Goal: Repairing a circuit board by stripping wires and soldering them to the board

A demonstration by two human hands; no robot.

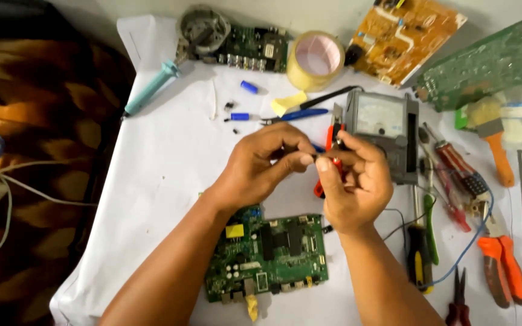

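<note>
From my head camera, my left hand (pixel 255 166) and my right hand (pixel 353 184) meet in the middle of the frame. My left fingertips are pinched shut on a tiny part (pixel 310 158); it is too small to tell, maybe a wire end. My right hand is closed around a red tool (pixel 332 166). Just below my wrists lies a green circuit board (pixel 273 253) on the white sheet (pixel 164 157). A grey meter (pixel 382 130) sits just behind my right hand.
</note>
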